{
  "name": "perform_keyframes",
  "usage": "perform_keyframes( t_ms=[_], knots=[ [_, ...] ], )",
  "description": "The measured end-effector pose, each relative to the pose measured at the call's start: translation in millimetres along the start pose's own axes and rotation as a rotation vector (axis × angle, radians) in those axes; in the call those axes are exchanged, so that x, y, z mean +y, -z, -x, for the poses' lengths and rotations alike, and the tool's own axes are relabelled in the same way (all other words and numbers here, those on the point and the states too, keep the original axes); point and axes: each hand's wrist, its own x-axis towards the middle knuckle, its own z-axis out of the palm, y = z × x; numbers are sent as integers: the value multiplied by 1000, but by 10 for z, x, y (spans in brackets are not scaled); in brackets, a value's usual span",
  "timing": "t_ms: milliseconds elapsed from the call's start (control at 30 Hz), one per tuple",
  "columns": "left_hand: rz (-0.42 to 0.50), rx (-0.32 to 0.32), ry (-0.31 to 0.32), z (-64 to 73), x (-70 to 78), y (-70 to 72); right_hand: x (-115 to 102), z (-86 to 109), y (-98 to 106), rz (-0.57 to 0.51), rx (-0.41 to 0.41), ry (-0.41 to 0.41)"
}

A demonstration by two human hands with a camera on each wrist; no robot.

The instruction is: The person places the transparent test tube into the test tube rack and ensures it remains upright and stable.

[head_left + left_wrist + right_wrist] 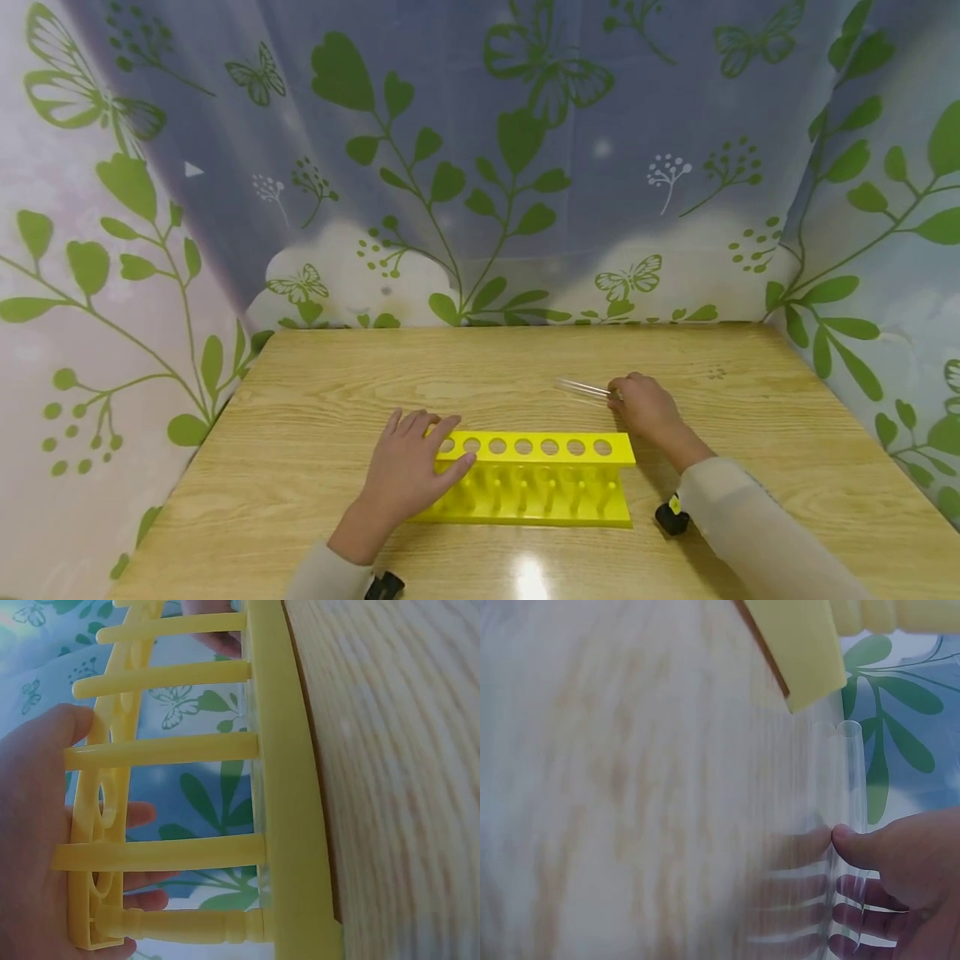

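A yellow test tube rack (pixel 525 493) stands on the table, with round holes along its top and pegs below. My left hand (pixel 405 467) grips the left end of its top shelf. In the left wrist view, the thumb (pixel 64 724) is on the near side and the fingers (pixel 142 900) reach past the far side. Beyond the rack's right end, my right hand (pixel 647 408) holds a clear test tube (pixel 853 776) low over the table, between thumb and fingers. A fainter tube outline runs alongside; I cannot tell whether it is a second tube or a reflection.
The wooden table (pixel 300 375) reaches back to a curtain (pixel 480 208) with leaves and butterflies, which also hangs at both sides. A black device (pixel 671 518) is at the right wrist, another (pixel 385 586) at the left.
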Motion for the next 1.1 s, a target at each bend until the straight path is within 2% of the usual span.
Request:
perform_keyframes(
  t_ms=[300,633,867,1100],
  knots=[
    [-26,-35,-2,26,-1,4,-14,42,-2,-44,18,-27],
    [-40,-72,-9,32,11,77,-68,84,63,-122,195,15],
    [-51,-122,-42,15,23,90,-128,124,132,-202,252,5],
    [-39,-86,-51,13,23,47,-166,180,187,-282,290,-7]
  ],
)
